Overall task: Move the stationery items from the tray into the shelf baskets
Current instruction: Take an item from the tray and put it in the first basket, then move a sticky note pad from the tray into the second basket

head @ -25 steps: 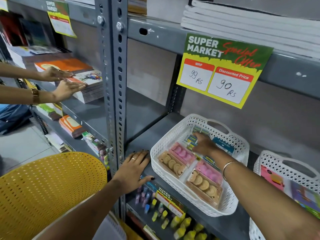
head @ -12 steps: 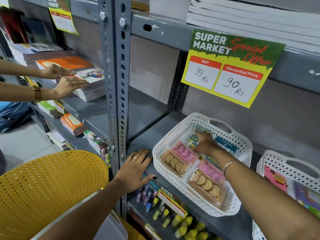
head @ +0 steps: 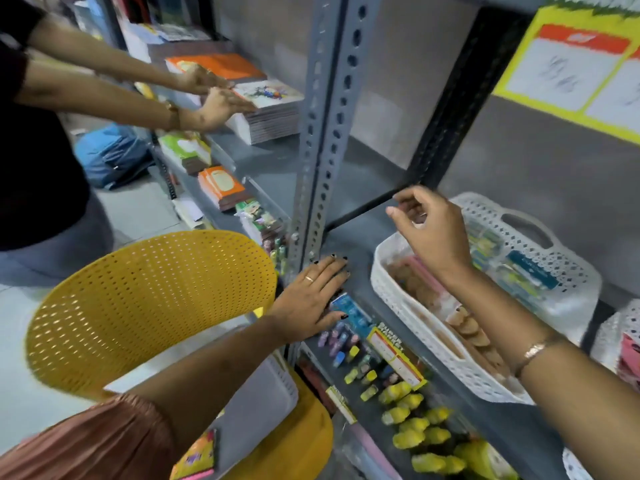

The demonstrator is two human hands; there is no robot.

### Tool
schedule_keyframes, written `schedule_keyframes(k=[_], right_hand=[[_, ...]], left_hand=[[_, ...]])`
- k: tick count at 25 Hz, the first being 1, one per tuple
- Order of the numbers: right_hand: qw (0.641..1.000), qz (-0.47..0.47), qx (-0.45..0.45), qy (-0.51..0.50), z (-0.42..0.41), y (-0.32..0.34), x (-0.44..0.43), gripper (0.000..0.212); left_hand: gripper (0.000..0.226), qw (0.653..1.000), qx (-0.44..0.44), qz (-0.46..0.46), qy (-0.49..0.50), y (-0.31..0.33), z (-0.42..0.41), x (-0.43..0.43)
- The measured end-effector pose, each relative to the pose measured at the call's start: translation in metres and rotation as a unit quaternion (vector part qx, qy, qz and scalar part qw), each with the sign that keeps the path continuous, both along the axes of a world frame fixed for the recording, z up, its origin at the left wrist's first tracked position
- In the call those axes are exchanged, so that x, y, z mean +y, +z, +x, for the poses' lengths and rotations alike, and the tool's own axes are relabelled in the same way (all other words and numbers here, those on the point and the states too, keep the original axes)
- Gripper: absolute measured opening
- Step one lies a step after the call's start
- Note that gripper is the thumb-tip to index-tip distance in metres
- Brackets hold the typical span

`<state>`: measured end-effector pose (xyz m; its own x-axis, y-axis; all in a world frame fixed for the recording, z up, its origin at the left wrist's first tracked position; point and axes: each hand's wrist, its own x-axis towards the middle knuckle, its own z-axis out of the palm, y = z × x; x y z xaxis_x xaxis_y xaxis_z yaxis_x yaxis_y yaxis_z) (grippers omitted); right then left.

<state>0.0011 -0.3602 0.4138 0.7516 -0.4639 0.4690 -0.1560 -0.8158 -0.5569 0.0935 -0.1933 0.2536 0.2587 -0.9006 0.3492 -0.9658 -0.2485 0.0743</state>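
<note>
A white perforated basket [head: 568, 271] stands on the grey shelf [head: 360, 247] and holds flat packs of pink and tan stamps or erasers [head: 467, 327] plus blue-green packs [head: 530, 275]. My right hand [head: 429, 230] hovers above the basket's left end, fingers loosely curled and apart, with nothing in it. My left hand [head: 311, 299] lies flat, fingers spread, on the shelf's front edge beside the upright post. A grey tray [head: 256, 410] rests on the yellow chair seat below my left arm, with a colourful pack [head: 197, 459] at its near end.
A yellow perforated chair [head: 149, 306] stands close at the left. Another person's hands [head: 214, 98] rest on book stacks on the left shelf. A second white basket [head: 620, 327] sits at the right edge. Small yellow and pastel items [head: 415, 420] fill the lower shelf.
My right hand has come up out of the basket, leaving the packs inside. The view has swung down and left. My left hand stays on the shelf edge.
</note>
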Motion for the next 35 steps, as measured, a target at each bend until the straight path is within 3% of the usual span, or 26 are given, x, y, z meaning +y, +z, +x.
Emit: schedule_keyframes(k=[2, 5, 8, 12, 14, 17, 20, 23, 28, 32, 35], right_hand=[[0.997, -0.022, -0.015, 0.076, 0.002, -0.006, 0.044, 0.016], [0.983, -0.042, 0.031, 0.174, 0.015, -0.051, 0.103, 0.027], [0.953, -0.052, 0.157, 0.253, 0.031, -0.133, 0.156, 0.032], [0.874, -0.041, 0.344, 0.341, 0.031, -0.262, 0.224, 0.042], [0.830, -0.046, 0.419, 0.364, 0.024, -0.319, 0.255, 0.044], [0.800, -0.069, 0.462, 0.376, 0.012, -0.388, 0.290, 0.048], [0.779, -0.112, 0.488, 0.378, 0.003, -0.433, 0.308, 0.079], [0.782, -0.153, 0.476, 0.372, 0.000, -0.458, 0.314, 0.093], [0.806, -0.199, 0.434, 0.350, 0.003, -0.477, 0.320, 0.088], [0.821, -0.156, 0.448, 0.317, 0.015, -0.452, 0.304, 0.087], [0.833, -0.137, 0.450, 0.291, 0.031, -0.401, 0.272, 0.087]], left_hand=[[0.062, 0.998, 0.009, -0.003, 0.060, -0.024, -0.002, 0.047], [0.063, 0.982, 0.075, 0.032, 0.172, -0.073, -0.007, 0.131], [0.068, 0.954, 0.122, 0.102, 0.254, -0.124, -0.022, 0.210], [0.074, 0.919, 0.160, 0.152, 0.327, -0.188, -0.053, 0.283], [0.076, 0.908, 0.173, 0.165, 0.343, -0.215, -0.068, 0.302], [0.075, 0.907, 0.182, 0.188, 0.329, -0.251, -0.083, 0.317], [0.070, 0.913, 0.179, 0.210, 0.300, -0.281, -0.096, 0.328], [0.068, 0.917, 0.172, 0.209, 0.292, -0.297, -0.104, 0.329], [0.071, 0.919, 0.167, 0.205, 0.293, -0.309, -0.105, 0.330], [0.073, 0.917, 0.168, 0.194, 0.305, -0.302, -0.101, 0.328], [0.069, 0.919, 0.171, 0.137, 0.328, -0.278, -0.088, 0.319]])
